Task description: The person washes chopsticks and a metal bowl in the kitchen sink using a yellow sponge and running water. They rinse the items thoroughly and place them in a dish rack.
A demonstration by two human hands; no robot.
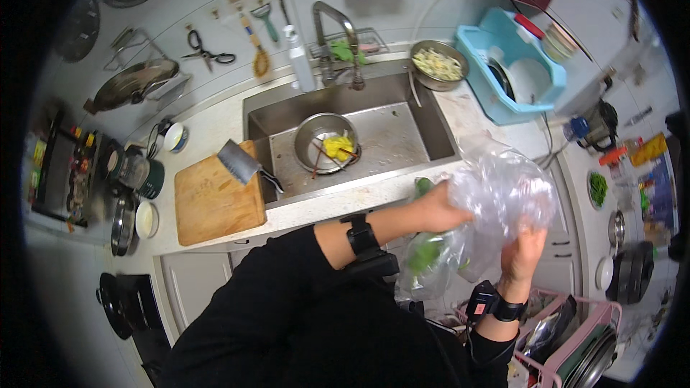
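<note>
Off the counter's front edge at the right, my left hand [439,209] grips crumpled clear plastic. A clear plastic bag [453,264] with a green vegetable [424,254] in it hangs beneath that hand. More green shows just above the hand; which vegetable it is I cannot tell. My right hand [523,250] has its fingers in another clear plastic bag [498,194], which billows up between both hands. Some fingers are hidden by the plastic, and the area is blurred. Left of the hands, the sink [385,129] holds a steel bowl [307,143] with something yellow and chopsticks.
A cleaver [240,163] lies on a wooden cutting board [210,205], handle over the sink's edge. Behind the sink's right corner stands a metal bowl of chopped pale food [437,64], beside a blue dish rack [501,102]. A pink rack [598,310] stands low at right.
</note>
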